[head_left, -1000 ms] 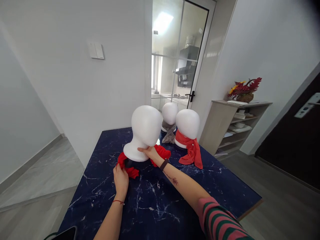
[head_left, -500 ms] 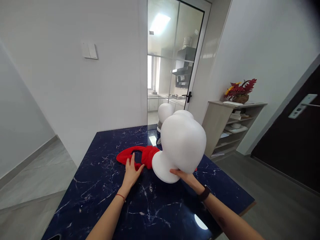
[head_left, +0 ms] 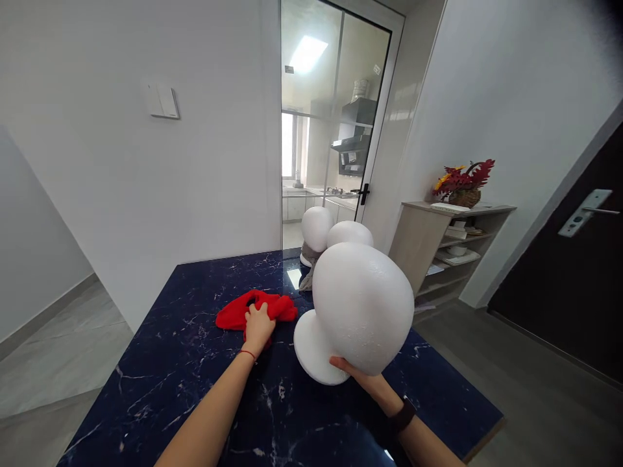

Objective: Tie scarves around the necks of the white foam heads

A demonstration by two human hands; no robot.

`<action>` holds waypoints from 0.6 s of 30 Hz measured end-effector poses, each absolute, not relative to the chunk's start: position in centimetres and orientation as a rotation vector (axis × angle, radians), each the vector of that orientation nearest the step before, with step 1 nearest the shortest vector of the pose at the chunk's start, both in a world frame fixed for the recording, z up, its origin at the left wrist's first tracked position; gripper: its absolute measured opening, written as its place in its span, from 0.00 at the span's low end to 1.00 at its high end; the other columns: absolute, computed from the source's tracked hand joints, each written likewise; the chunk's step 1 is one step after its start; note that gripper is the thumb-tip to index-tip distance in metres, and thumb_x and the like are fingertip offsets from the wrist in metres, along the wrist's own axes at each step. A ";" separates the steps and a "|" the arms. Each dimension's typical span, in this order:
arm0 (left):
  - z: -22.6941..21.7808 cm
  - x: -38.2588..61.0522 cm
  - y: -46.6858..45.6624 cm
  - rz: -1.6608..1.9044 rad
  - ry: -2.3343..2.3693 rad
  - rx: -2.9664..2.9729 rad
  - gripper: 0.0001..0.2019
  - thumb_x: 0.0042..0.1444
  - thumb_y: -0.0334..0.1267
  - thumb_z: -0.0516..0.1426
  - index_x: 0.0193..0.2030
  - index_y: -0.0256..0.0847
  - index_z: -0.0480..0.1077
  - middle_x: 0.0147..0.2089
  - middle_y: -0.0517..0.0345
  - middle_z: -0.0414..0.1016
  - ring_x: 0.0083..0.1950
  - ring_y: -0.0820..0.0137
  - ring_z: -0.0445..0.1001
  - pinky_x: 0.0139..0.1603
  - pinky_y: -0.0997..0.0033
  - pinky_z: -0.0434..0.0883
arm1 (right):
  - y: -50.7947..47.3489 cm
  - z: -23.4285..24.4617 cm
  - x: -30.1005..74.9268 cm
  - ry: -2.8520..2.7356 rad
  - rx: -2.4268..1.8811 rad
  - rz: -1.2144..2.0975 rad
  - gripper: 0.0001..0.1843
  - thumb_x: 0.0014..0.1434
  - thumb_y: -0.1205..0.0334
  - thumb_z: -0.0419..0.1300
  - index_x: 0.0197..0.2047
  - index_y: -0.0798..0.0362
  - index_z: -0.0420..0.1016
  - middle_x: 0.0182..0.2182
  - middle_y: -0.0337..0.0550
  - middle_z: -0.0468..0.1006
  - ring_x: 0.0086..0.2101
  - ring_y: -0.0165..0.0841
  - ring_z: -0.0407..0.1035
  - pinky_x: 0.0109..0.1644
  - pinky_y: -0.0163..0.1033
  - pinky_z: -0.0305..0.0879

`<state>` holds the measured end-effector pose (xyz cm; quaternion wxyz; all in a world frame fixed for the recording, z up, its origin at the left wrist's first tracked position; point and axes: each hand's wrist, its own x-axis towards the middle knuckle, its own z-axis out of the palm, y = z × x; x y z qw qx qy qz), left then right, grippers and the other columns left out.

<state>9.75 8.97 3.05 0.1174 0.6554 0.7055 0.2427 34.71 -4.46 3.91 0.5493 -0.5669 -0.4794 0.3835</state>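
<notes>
A large white foam mannequin head (head_left: 363, 298) is tilted over on its side, its round base toward the left. My right hand (head_left: 363, 379) grips it at the neck, thumb on the near side and the other fingers hidden beneath. To the left, a bunched red scarf (head_left: 236, 312) lies on the dark blue marbled table (head_left: 195, 363). Closed over that red fabric is my left hand (head_left: 259, 324), its fingers partly sunk in the folds.
Two more white foam heads stand at the table's back, one at the left (head_left: 317, 228) and one at the right (head_left: 351, 232), with grey cloth (head_left: 307, 275) around the left one's neck. A shelf unit (head_left: 423, 246) with a flower basket (head_left: 464, 194) stands right, near a glass door (head_left: 335, 130).
My left hand has gone from resting open by the scarf to clutching it, and the fabric is more bunched and apart from the foam head. The head has come nearer to me.
</notes>
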 end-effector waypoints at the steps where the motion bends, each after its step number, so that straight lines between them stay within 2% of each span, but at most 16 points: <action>1: 3.3 8.8 9.4 0.726 2.042 1.909 0.19 0.47 0.31 0.52 0.48 0.33 0.67 0.50 0.34 0.68 0.51 0.50 0.68 0.49 0.52 0.64 | -4.5 4.0 34.7 -1.131 -1.348 0.922 0.41 0.32 0.53 0.71 0.53 0.46 0.69 0.53 0.45 0.71 0.52 0.47 0.65 0.54 0.51 0.67; 3: 3.9 6.9 10.1 0.769 1.969 1.900 0.17 0.46 0.28 0.50 0.44 0.33 0.68 0.40 0.43 0.74 0.43 0.58 0.73 0.44 0.61 0.67 | -4.6 4.1 34.6 -1.127 -1.363 0.952 0.39 0.32 0.53 0.71 0.52 0.46 0.70 0.51 0.45 0.73 0.50 0.47 0.67 0.52 0.51 0.68; 5: 5.0 5.3 10.9 0.830 1.874 1.904 0.15 0.46 0.28 0.49 0.40 0.36 0.69 0.34 0.52 0.75 0.36 0.65 0.74 0.38 0.68 0.69 | -4.6 4.2 34.6 -1.128 -1.362 0.951 0.40 0.32 0.53 0.71 0.53 0.46 0.70 0.51 0.45 0.73 0.50 0.47 0.67 0.52 0.51 0.68; 7: 6.5 4.1 11.7 0.923 1.805 1.920 0.15 0.47 0.28 0.47 0.40 0.39 0.69 0.35 0.57 0.75 0.35 0.68 0.73 0.37 0.71 0.69 | -4.6 4.3 34.5 -1.136 -1.339 0.931 0.44 0.32 0.54 0.71 0.55 0.45 0.67 0.52 0.45 0.71 0.50 0.47 0.67 0.52 0.52 0.68; 9: 8.0 3.0 12.7 1.048 1.789 1.934 0.17 0.48 0.28 0.47 0.44 0.40 0.68 0.41 0.56 0.75 0.42 0.67 0.73 0.43 0.70 0.69 | -4.5 4.4 34.5 -1.143 -1.326 0.929 0.44 0.31 0.55 0.71 0.55 0.44 0.67 0.53 0.45 0.71 0.50 0.48 0.67 0.51 0.52 0.69; 12: 9.4 1.4 13.8 1.215 1.855 1.980 0.24 0.48 0.29 0.50 0.54 0.40 0.64 0.56 0.49 0.66 0.57 0.62 0.65 0.57 0.62 0.62 | -4.2 4.1 34.5 -1.135 -1.352 0.947 0.39 0.32 0.54 0.71 0.52 0.46 0.70 0.51 0.46 0.72 0.49 0.49 0.67 0.51 0.52 0.68; 14: 9.1 0.5 13.9 1.118 2.026 2.002 0.29 0.46 0.32 0.55 0.58 0.43 0.61 0.65 0.45 0.53 0.64 0.52 0.55 0.61 0.49 0.55 | -4.2 3.9 34.5 -1.124 -1.369 0.959 0.38 0.32 0.53 0.71 0.50 0.47 0.71 0.50 0.47 0.73 0.50 0.48 0.67 0.51 0.51 0.68; 16: 7.8 -0.1 13.2 0.821 2.215 1.917 0.35 0.41 0.39 0.61 0.60 0.47 0.60 0.69 0.42 0.42 0.67 0.40 0.44 0.59 0.34 0.49 | -4.2 3.7 34.6 -1.112 -1.388 0.954 0.39 0.32 0.52 0.71 0.51 0.47 0.70 0.51 0.46 0.72 0.51 0.48 0.66 0.53 0.51 0.67; 18: 6.2 -0.1 11.8 0.548 2.286 1.770 0.40 0.38 0.47 0.64 0.61 0.48 0.59 0.70 0.38 0.36 0.66 0.32 0.38 0.54 0.27 0.49 | -4.2 3.6 34.5 -1.108 -1.416 0.964 0.39 0.32 0.52 0.71 0.51 0.47 0.69 0.51 0.46 0.72 0.51 0.47 0.65 0.54 0.50 0.66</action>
